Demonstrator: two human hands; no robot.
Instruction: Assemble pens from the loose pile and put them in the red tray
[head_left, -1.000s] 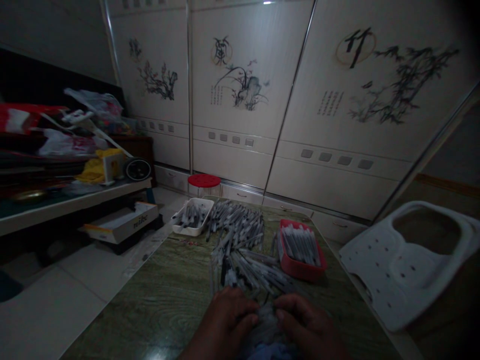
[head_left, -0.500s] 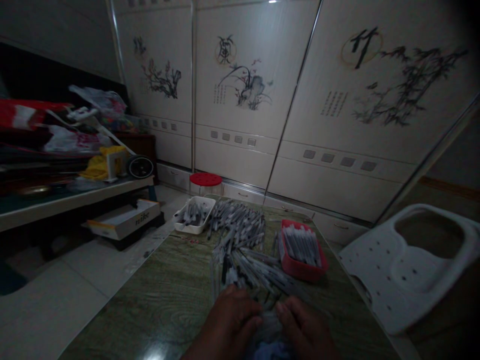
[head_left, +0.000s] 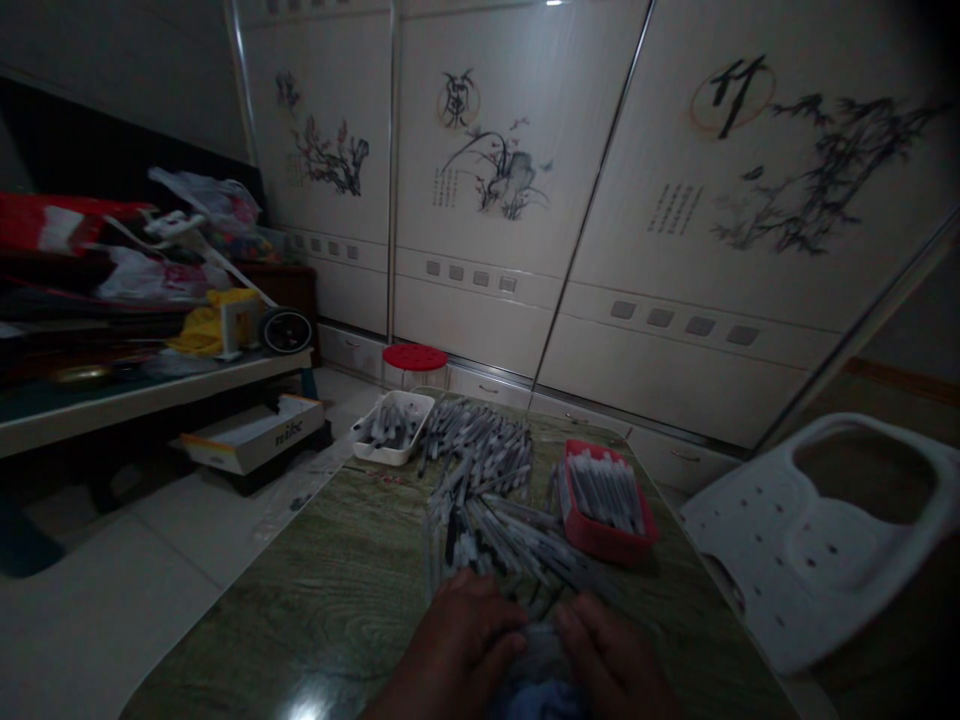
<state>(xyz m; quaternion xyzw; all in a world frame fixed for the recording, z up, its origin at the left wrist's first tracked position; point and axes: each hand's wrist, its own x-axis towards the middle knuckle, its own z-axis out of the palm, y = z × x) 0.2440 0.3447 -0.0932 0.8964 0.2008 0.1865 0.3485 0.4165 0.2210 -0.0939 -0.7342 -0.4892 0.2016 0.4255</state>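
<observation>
My left hand [head_left: 466, 640] and my right hand [head_left: 609, 650] face each other at the near side of the table, fingers curled. Between them is a pale translucent bundle [head_left: 541, 645] that both seem to grip; it is dim and blurred, and its parts cannot be told apart. Bluish cloth [head_left: 541, 700] shows just below it. Beyond my fingers lies a large loose heap of slim clear-and-dark pens [head_left: 480, 450], some reaching close to my fingertips. More pens stand packed in a red basket [head_left: 611, 540] on the right. A white tray [head_left: 386, 458] at the far left holds others.
Everything rests on a green wood-grain table [head_left: 322, 590]. A white plastic chair [head_left: 795, 540] stands close on the right, and a red stool [head_left: 415, 357] beyond the far edge. On the left, a cluttered bench [head_left: 225, 375] has a shoebox [head_left: 262, 440] beneath it. Sliding cabinet doors [head_left: 480, 230] close off the back.
The view has shifted slightly, so the room sits a little further right. Both hands keep almost the same place and grip; the pens, basket and tray have not visibly moved on the table.
</observation>
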